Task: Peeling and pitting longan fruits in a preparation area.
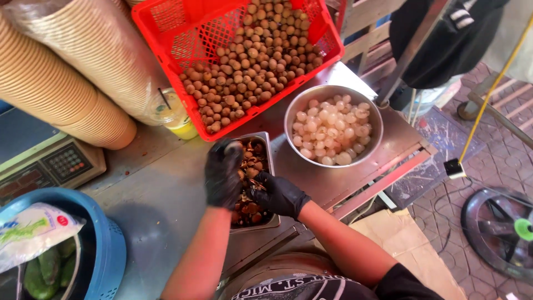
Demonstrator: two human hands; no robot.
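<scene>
Both my hands wear black gloves and work over a rectangular steel tray full of brown fruit shells. My left hand holds a small round brown fruit at its fingertips. My right hand pinches something small and dark just beside it; I cannot tell what. Right of the tray stands a round steel bowl filled with peeled, whitish fruit. Behind both, a red plastic crate holds a heap of unpeeled brown fruit.
Stacked paper cups in plastic wrap lie at the left, with a lidded drink cup beside them. A weighing scale and a blue basket with green vegetables sit near left. A fan stands on the floor at right.
</scene>
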